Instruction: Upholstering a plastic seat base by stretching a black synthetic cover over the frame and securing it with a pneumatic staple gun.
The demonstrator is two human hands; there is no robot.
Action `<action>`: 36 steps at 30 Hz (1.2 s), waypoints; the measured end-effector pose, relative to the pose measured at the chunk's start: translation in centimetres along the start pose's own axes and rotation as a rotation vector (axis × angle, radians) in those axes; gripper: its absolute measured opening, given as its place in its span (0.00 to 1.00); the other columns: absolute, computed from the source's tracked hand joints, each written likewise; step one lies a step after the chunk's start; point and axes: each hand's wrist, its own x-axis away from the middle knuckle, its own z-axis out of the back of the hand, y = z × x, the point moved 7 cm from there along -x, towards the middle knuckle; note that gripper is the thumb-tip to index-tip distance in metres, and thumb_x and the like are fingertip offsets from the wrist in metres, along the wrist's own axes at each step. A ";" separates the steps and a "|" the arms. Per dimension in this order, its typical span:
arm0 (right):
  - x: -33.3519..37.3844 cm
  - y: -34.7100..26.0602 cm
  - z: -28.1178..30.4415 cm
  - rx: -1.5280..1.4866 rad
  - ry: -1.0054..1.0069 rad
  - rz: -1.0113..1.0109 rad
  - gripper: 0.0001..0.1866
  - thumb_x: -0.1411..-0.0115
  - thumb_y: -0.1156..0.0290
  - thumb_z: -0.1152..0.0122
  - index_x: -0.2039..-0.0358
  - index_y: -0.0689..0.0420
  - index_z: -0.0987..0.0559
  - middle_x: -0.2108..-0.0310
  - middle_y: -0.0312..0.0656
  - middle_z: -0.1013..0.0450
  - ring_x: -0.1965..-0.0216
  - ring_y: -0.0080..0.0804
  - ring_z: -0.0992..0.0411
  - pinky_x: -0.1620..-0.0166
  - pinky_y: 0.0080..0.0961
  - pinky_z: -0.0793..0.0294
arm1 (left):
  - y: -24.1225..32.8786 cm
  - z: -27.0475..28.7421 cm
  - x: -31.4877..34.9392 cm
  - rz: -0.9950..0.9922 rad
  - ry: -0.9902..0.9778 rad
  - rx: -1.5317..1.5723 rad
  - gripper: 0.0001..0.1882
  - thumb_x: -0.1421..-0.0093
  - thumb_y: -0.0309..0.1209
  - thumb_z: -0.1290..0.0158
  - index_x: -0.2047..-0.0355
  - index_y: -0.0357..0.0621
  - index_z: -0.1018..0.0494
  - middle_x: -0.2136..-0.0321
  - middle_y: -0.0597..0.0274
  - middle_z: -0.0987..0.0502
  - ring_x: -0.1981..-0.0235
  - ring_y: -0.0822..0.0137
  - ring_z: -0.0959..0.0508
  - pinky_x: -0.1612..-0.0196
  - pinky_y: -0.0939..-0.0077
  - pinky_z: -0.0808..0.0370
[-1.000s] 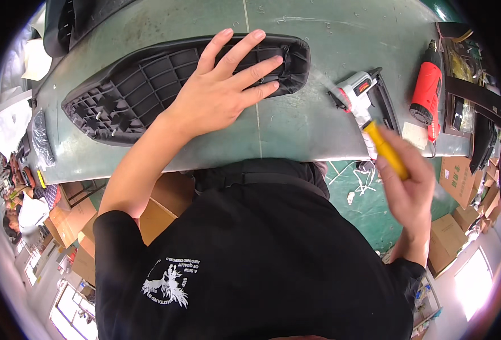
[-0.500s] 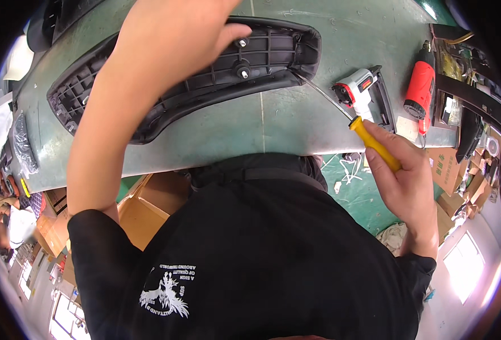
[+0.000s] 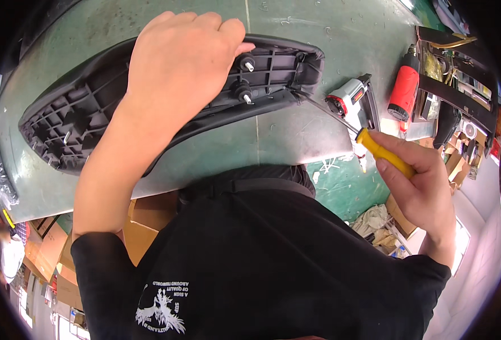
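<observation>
Black ribbed plastic panel (image 3: 92, 119) is laid lengthwise on the green desk (image 3: 295, 130), underside up, two screw posts exposed near its right end. Left hand (image 3: 177, 62) is pressed flat on top of the panel, fingers curled over its far edge. Right hand (image 3: 417, 187) is clamped around the yellow-handled screwdriver (image 3: 383, 153); the shaft is angled up-left, its tip set at the panel's right end. White power tool (image 3: 349, 102) and red tool (image 3: 404, 90) are lying just beside, on the desk.
</observation>
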 end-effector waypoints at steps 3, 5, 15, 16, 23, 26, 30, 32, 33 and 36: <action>-0.5 0.1 -0.3 -0.021 -0.015 -0.050 0.20 0.32 0.81 0.38 0.39 0.67 0.20 0.51 0.50 0.17 0.51 0.25 0.22 0.45 0.22 0.25 | -0.1 -0.2 0.0 0.035 -0.006 0.036 0.16 0.36 0.43 0.37 0.72 0.48 0.28 0.78 0.63 0.26 0.72 0.58 0.22 0.65 0.62 0.27; -0.1 0.7 -0.8 0.027 0.026 0.016 0.22 0.34 0.82 0.37 0.39 0.66 0.20 0.57 0.49 0.18 0.59 0.29 0.21 0.51 0.26 0.23 | -0.2 -0.5 -0.5 0.043 -0.056 0.071 0.16 0.36 0.42 0.38 0.72 0.47 0.29 0.78 0.62 0.26 0.71 0.57 0.22 0.65 0.62 0.27; 0.5 7.1 -8.0 0.740 0.516 0.678 0.35 0.54 0.78 0.31 0.40 0.54 0.16 0.61 0.50 0.25 0.73 0.35 0.25 0.74 0.30 0.22 | -3.3 -2.9 -2.8 0.041 -0.333 0.134 0.23 0.29 0.50 0.46 0.70 0.41 0.28 0.77 0.50 0.24 0.70 0.44 0.22 0.66 0.51 0.27; 0.5 7.8 -8.1 0.665 0.599 0.699 0.35 0.54 0.78 0.31 0.40 0.54 0.16 0.60 0.50 0.25 0.73 0.35 0.24 0.73 0.29 0.22 | -3.7 -2.9 -3.1 0.040 -0.331 0.117 0.23 0.29 0.50 0.46 0.70 0.41 0.28 0.77 0.50 0.24 0.70 0.44 0.22 0.66 0.51 0.27; 1.0 8.9 -6.3 0.080 0.651 0.673 0.29 0.44 0.86 0.29 0.40 0.62 0.19 0.63 0.50 0.24 0.71 0.37 0.24 0.68 0.27 0.24 | -3.3 -3.0 -2.4 -0.037 -0.203 0.033 0.18 0.31 0.47 0.42 0.67 0.46 0.22 0.75 0.56 0.20 0.71 0.49 0.19 0.69 0.56 0.24; 1.8 7.8 -5.0 0.060 0.523 0.572 0.27 0.43 0.85 0.29 0.41 0.61 0.17 0.66 0.47 0.23 0.73 0.36 0.25 0.68 0.27 0.24 | -2.0 -1.8 -1.5 -0.064 -0.050 -0.008 0.15 0.33 0.46 0.40 0.65 0.47 0.21 0.74 0.59 0.18 0.71 0.53 0.18 0.69 0.60 0.24; 1.7 7.1 -4.7 0.028 0.346 0.411 0.26 0.43 0.83 0.29 0.42 0.58 0.16 0.68 0.45 0.23 0.74 0.36 0.25 0.69 0.28 0.24 | -0.6 -0.7 -1.1 -0.087 0.023 -0.081 0.13 0.36 0.44 0.37 0.64 0.49 0.20 0.75 0.66 0.20 0.73 0.59 0.19 0.70 0.64 0.24; 1.7 6.2 -4.1 0.029 0.311 0.366 0.26 0.42 0.83 0.29 0.42 0.57 0.16 0.69 0.46 0.23 0.74 0.37 0.25 0.69 0.29 0.25 | 0.0 -0.4 -1.0 -0.090 0.032 -0.086 0.13 0.36 0.44 0.36 0.64 0.49 0.21 0.76 0.67 0.21 0.73 0.60 0.20 0.70 0.66 0.25; 1.6 5.7 -3.8 0.029 0.278 0.326 0.26 0.42 0.83 0.30 0.42 0.57 0.16 0.69 0.47 0.23 0.75 0.38 0.25 0.69 0.30 0.25 | 0.2 -0.3 -0.9 -0.093 0.042 -0.096 0.13 0.37 0.44 0.36 0.64 0.50 0.21 0.76 0.68 0.22 0.74 0.62 0.20 0.70 0.67 0.25; 1.5 4.2 -2.6 0.058 0.150 0.227 0.26 0.41 0.84 0.32 0.40 0.61 0.18 0.65 0.49 0.22 0.69 0.39 0.23 0.62 0.27 0.24 | 0.7 0.2 -0.5 -0.083 0.114 -0.118 0.16 0.41 0.47 0.34 0.73 0.53 0.27 0.79 0.71 0.27 0.74 0.66 0.21 0.69 0.68 0.26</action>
